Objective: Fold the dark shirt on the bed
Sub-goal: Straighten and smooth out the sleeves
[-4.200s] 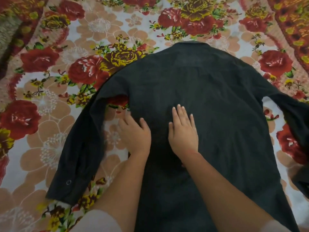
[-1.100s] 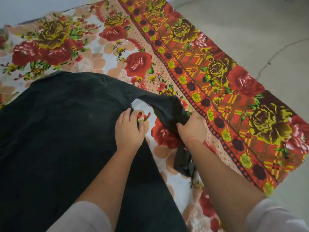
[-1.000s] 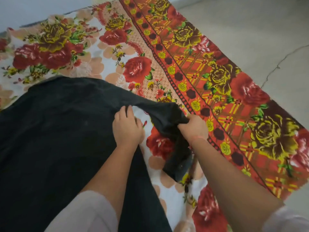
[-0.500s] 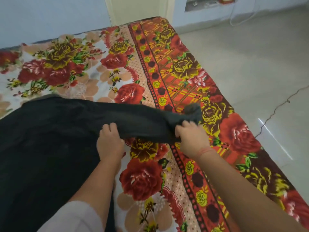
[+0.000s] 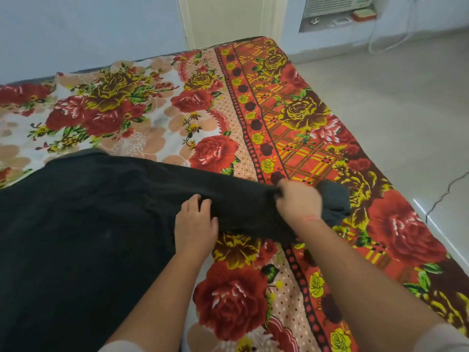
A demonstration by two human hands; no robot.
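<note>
The dark shirt (image 5: 76,224) lies spread over the left half of the bed, its body flat. Its right sleeve (image 5: 241,199) stretches out sideways to the right across the floral sheet. My right hand (image 5: 298,199) grips that sleeve near the cuff, and the cuff end (image 5: 333,201) sticks out past my fingers. My left hand (image 5: 195,222) rests where the sleeve joins the body, fingers curled over the cloth and pinching its lower edge. The shirt's left side runs out of view.
The bed (image 5: 291,128) carries a red, yellow and cream flowered sheet; its right edge drops to a pale tiled floor (image 5: 393,97). A blue wall and a door frame (image 5: 228,19) stand behind the bed. A wall recess with small items (image 5: 337,19) sits at the top right.
My right hand has pulled the bunched, hanging sleeve out straight to the right. My left hand stayed at the sleeve's base. My view has risen, showing the wall and floor.
</note>
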